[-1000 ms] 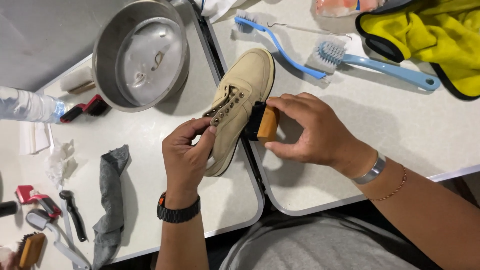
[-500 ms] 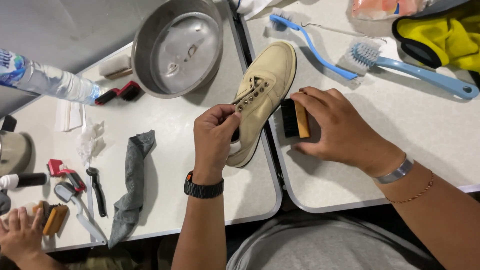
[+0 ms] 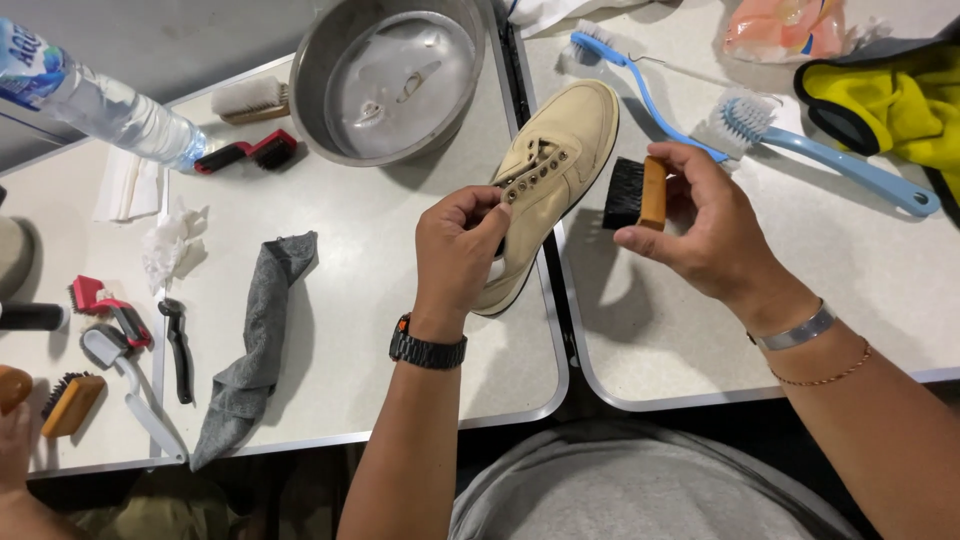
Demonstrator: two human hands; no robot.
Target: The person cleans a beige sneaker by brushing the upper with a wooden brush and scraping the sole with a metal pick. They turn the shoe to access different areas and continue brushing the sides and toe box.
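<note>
Beige shoe (image 3: 548, 190): a canvas lace-up lying across the seam between two white counters (image 3: 380, 300), toe pointing away from the person, heel end near the left hand.
Left hand (image 3: 458, 250): fingers (image 3: 487, 207) pinched on the shoe's upper at the eyelet row, just behind the tongue; a dark watch sits on the wrist.
Right hand (image 3: 712, 225): fingers clenched around a small brush with a tan wooden back and black bristles (image 3: 638, 192); a silver bangle and a thin chain are on the wrist.
Brush position: held just beside the shoe's right flank, bristles facing the canvas; whether they touch it I cannot tell.
Steel bowl (image 3: 395, 75): round, beyond the shoe on the left counter, a film of liquid in the bottom.
Blue brushes: a slim long-handled one (image 3: 640, 70) just past the toe, and a broader one with white bristles (image 3: 830, 160) to its right.
Yellow cloth (image 3: 895, 105): bunched at the far right edge.
Grey rag (image 3: 255, 350): crumpled, left of the left hand, well apart from the shoe.
Water bottle (image 3: 95, 100): clear plastic, lying at the far left.
Small brushes: a red and black pair (image 3: 245, 153) near the bowl, more tools at the left edge.
</note>
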